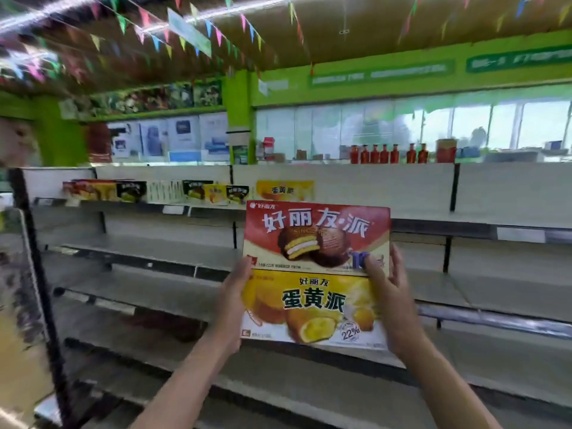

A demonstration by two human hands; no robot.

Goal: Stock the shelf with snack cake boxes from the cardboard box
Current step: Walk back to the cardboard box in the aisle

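Both hands up in front of the shelf [309,252], holding 2 boxes between them, faces toward the camera. Red box [315,236] sits on top, yellow box [309,308] right under it, edges touching, stacked like one tall panel.

Left hand [233,292] grips the left edges at the seam between the boxes, fingers curled round behind, thumb on the front by the red box's lower left corner. Right hand [391,289] clamps the right edges at abt the same height, thumb pressed on the front near the red box's lower right corner, fingers wrapped behind. Both boxes off the shelf, held in the air, nothing under them but the hands.

Above & left of the grip, on the top tier, a row of small boxes [154,191] stands upright; a 2nd yellow one [284,190] stands just above the red box's top edge, further back. Tiers behind & below the grip are bare grey boards. Well above & right of the grip, red bottles [388,153] line a ledge under the windows. Cardboard box not in view
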